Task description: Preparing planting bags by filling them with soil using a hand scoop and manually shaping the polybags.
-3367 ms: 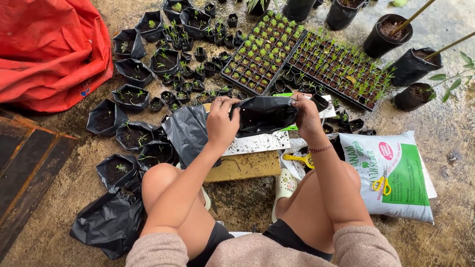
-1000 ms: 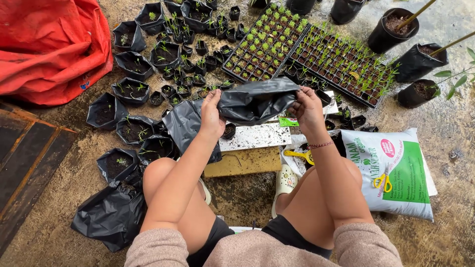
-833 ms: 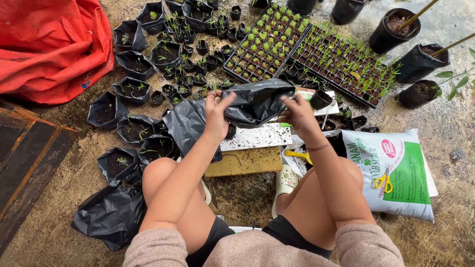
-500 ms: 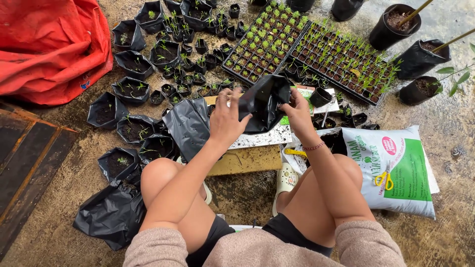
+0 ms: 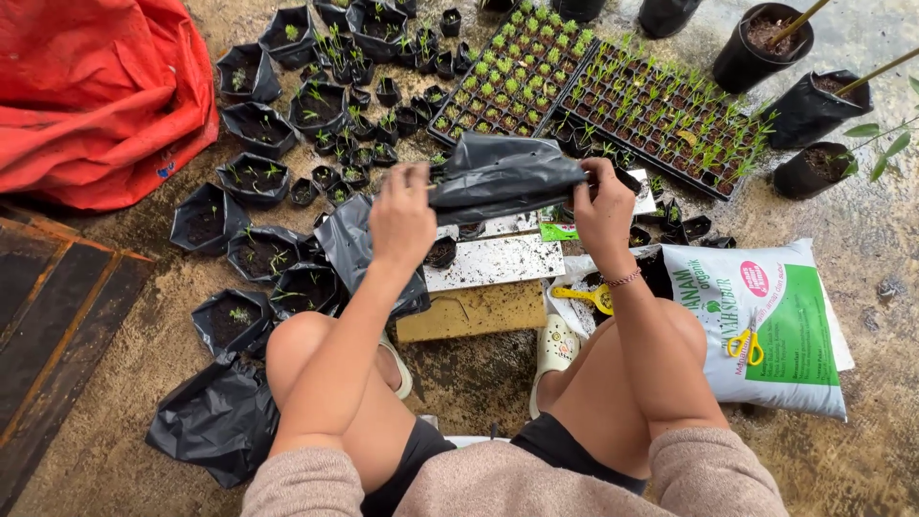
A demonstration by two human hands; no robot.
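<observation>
While you squat, both hands, left hand [image 5: 402, 215] and right hand [image 5: 605, 209], pinch a limp black plastic bag [image 5: 503, 177] (light, floppy, likely slippery) by opposite edges.

Sleeves: your dusty-pink knit top, pushed up near the elbows | Wrist: thin beaded bracelet [image 5: 623, 279] on your right arm | Shorts: black | Feet: pale clog-type shoe [image 5: 553, 353], possibly with small holes | Hands: bare.

both hands, left hand [image 5: 402, 218] and right hand [image 5: 605, 213], now pulling black plastic bag [image 5: 503, 175] out flat, higher than before
</observation>
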